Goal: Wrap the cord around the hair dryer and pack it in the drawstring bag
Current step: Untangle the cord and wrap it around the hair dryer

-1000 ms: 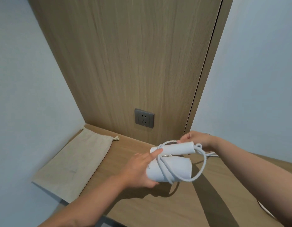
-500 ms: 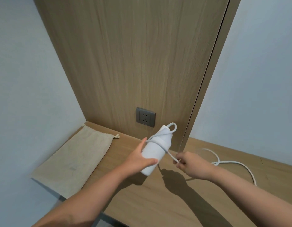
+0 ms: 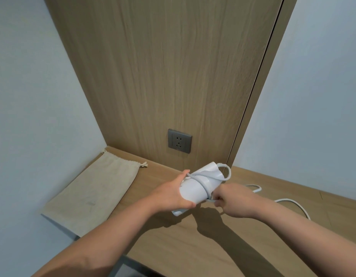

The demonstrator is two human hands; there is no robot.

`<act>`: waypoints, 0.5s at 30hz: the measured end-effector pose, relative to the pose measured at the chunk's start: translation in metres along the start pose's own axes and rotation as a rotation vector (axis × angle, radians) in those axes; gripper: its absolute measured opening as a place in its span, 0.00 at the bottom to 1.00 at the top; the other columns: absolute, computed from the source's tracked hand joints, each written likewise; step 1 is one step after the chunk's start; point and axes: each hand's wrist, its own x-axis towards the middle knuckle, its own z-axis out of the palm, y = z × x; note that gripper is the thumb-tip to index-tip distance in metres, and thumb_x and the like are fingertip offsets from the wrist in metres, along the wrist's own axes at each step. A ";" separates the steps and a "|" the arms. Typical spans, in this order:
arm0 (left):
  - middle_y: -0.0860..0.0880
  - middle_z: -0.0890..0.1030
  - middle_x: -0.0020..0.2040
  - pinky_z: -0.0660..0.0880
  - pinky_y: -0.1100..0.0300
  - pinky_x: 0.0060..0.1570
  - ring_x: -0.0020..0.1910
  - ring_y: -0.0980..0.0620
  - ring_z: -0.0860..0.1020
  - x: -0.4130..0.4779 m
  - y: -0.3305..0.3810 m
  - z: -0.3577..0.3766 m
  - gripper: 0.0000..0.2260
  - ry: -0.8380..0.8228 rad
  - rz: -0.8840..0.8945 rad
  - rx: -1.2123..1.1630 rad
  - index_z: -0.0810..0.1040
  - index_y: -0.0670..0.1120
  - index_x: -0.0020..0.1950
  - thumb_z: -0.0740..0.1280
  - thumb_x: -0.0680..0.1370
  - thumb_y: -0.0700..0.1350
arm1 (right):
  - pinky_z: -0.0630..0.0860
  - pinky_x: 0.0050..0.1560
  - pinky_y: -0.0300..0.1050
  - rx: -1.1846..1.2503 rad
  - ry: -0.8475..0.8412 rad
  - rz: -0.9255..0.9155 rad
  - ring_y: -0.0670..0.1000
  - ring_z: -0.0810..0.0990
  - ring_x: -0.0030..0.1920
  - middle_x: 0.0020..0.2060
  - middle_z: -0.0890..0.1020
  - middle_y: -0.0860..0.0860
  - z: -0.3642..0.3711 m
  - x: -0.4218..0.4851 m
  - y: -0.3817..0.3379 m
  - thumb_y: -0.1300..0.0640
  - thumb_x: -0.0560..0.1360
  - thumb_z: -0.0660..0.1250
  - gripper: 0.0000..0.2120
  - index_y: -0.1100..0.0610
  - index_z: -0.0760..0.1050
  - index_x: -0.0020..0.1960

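With my left hand (image 3: 174,193) clamped around the white hair dryer (image 3: 197,186) above the desk's (image 3: 193,246) middle and my right hand (image 3: 230,199) pinching the cord (image 3: 203,183), I'd wind snugly, feeding slack from the right edge, drawstring bag (image 3: 93,190) waiting at the left corner.

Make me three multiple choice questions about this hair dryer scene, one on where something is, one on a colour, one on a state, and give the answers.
1. Where does the drawstring bag lie?
A. at the left end of the wooden shelf
B. under the hair dryer
C. in the right hand

2. What colour is the wall socket?
A. white
B. grey
C. red

3. How is the cord now?
A. fully wrapped
B. plugged in
C. partly wrapped, the rest loose on the shelf

Answers: A, the bag lies flat by the left wall; B, its plate is grey; C, turns circle the hair dryer in the left hand while the right hand pulls slack.
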 end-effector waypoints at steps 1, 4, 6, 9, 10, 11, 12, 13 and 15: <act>0.54 0.74 0.64 0.76 0.51 0.57 0.57 0.48 0.75 0.000 0.000 0.000 0.46 0.002 0.002 0.004 0.47 0.67 0.75 0.73 0.65 0.59 | 0.65 0.32 0.46 -0.006 0.015 0.006 0.54 0.71 0.35 0.34 0.75 0.53 -0.001 0.000 0.001 0.58 0.74 0.60 0.09 0.57 0.72 0.35; 0.55 0.72 0.63 0.75 0.52 0.58 0.57 0.49 0.75 0.002 -0.002 -0.002 0.46 0.007 -0.002 -0.057 0.49 0.66 0.75 0.74 0.65 0.58 | 0.65 0.32 0.45 -0.013 0.022 0.007 0.54 0.72 0.35 0.34 0.75 0.52 -0.001 -0.001 0.003 0.59 0.74 0.59 0.09 0.56 0.71 0.35; 0.55 0.72 0.64 0.75 0.53 0.57 0.58 0.50 0.75 0.003 -0.008 -0.005 0.45 -0.001 -0.020 -0.129 0.51 0.65 0.76 0.74 0.66 0.56 | 0.66 0.34 0.47 -0.018 0.031 0.032 0.54 0.74 0.38 0.37 0.78 0.54 -0.002 -0.002 0.009 0.59 0.75 0.59 0.08 0.58 0.74 0.39; 0.53 0.72 0.65 0.75 0.52 0.57 0.58 0.50 0.74 0.001 -0.016 -0.006 0.44 -0.028 -0.021 -0.137 0.52 0.65 0.75 0.75 0.66 0.56 | 0.66 0.34 0.47 -0.026 0.090 0.077 0.56 0.74 0.38 0.37 0.79 0.55 -0.007 -0.002 0.019 0.58 0.75 0.59 0.09 0.59 0.76 0.41; 0.53 0.72 0.65 0.75 0.53 0.57 0.58 0.50 0.74 0.000 -0.016 -0.004 0.44 -0.036 -0.019 -0.134 0.52 0.65 0.75 0.74 0.66 0.56 | 0.64 0.32 0.46 -0.036 0.088 0.071 0.55 0.73 0.37 0.35 0.77 0.54 -0.008 -0.003 0.018 0.58 0.75 0.59 0.09 0.59 0.74 0.39; 0.53 0.72 0.65 0.75 0.54 0.56 0.58 0.50 0.74 0.000 -0.015 -0.002 0.45 -0.039 -0.019 -0.139 0.52 0.65 0.76 0.74 0.66 0.56 | 0.63 0.31 0.45 -0.050 0.074 0.056 0.55 0.71 0.36 0.33 0.75 0.53 -0.008 -0.005 0.014 0.58 0.75 0.59 0.10 0.59 0.72 0.37; 0.54 0.71 0.65 0.75 0.56 0.55 0.58 0.51 0.74 0.000 -0.013 0.000 0.45 -0.034 -0.020 -0.146 0.51 0.64 0.76 0.74 0.67 0.56 | 0.62 0.30 0.45 -0.060 0.057 0.040 0.55 0.71 0.35 0.32 0.73 0.52 -0.006 -0.005 0.009 0.58 0.75 0.59 0.11 0.58 0.69 0.35; 0.55 0.72 0.64 0.74 0.57 0.53 0.57 0.51 0.74 0.001 -0.010 0.002 0.45 -0.023 -0.017 -0.151 0.50 0.64 0.76 0.74 0.67 0.56 | 0.62 0.30 0.45 -0.064 0.048 0.023 0.55 0.71 0.35 0.31 0.72 0.52 -0.004 -0.006 0.003 0.58 0.75 0.59 0.12 0.57 0.67 0.32; 0.56 0.72 0.62 0.73 0.58 0.52 0.56 0.52 0.75 0.002 -0.006 0.004 0.47 0.008 -0.011 -0.154 0.48 0.65 0.76 0.74 0.66 0.57 | 0.65 0.33 0.47 -0.071 0.052 -0.007 0.56 0.72 0.36 0.33 0.73 0.53 0.000 -0.004 -0.006 0.57 0.75 0.59 0.16 0.54 0.63 0.29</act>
